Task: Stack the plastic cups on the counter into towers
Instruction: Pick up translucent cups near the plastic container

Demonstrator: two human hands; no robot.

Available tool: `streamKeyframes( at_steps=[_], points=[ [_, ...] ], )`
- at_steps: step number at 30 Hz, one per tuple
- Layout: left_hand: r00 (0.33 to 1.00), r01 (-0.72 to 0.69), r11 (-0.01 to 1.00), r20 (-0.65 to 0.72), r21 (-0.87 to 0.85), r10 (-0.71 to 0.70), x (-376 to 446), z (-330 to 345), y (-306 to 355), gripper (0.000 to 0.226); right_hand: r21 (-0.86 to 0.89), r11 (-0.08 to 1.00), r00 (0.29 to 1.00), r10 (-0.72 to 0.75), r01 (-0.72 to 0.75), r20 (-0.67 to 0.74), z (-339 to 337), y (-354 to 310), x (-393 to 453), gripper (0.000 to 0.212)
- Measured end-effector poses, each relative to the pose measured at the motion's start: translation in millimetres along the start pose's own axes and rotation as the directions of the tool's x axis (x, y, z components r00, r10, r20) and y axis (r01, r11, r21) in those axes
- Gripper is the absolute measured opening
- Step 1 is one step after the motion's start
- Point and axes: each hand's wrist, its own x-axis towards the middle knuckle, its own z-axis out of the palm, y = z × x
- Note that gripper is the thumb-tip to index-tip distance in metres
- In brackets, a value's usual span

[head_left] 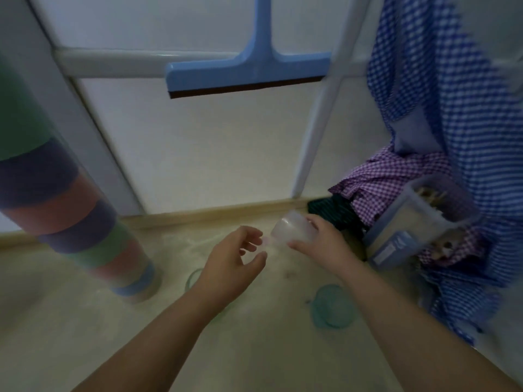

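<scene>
The right hand [319, 241] grips a clear plastic cup [293, 229] by its side, thumb below and fingers wrapped over the top, the cup tipped on its side above the counter [85, 335] near the back edge. Which end is the mouth is hard to tell through the blur. The left hand [235, 264] hangs just beside it with fingers and thumb spread apart, holding nothing, its fingertips [254, 239] close to the cup's near end; I cannot tell whether they touch it.

Under the left wrist a clear greenish cup [194, 278] stands on the counter, mostly hidden by the arm. Just in front of the right forearm a teal cup [332, 306] sits on the counter, towards its right edge.

Towards the left edge of the counter a tall tower of nested cups [79, 219] rises and leans out of the top left of the view, banded in blue, pink, green and purple.

At the back right corner a clear plastic box [416, 219] lies tilted among purple checked cloth [382, 176], with blue checked cloth [452, 94] hanging above it. A blue squeegee [249, 72] hangs on the white wall behind the counter.
</scene>
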Motion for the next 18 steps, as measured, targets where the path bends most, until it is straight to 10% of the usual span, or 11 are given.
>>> streamKeyframes(
  at_steps=[10,18],
  points=[
    [0.847,-0.033,0.996,0.532,0.086,-0.018,-23.5,103.9,-5.4,0.081,0.165,0.977,0.952,0.175,-0.136,-0.252,-62.3,60.3,-94.5,0.08],
    [0.853,0.025,0.985,0.51,0.169,-0.109,-24.7,139.6,-9.6,0.107,0.245,0.95,0.896,0.273,-0.193,-0.351,-58.9,90.3,-122.5,0.066]
  ],
)
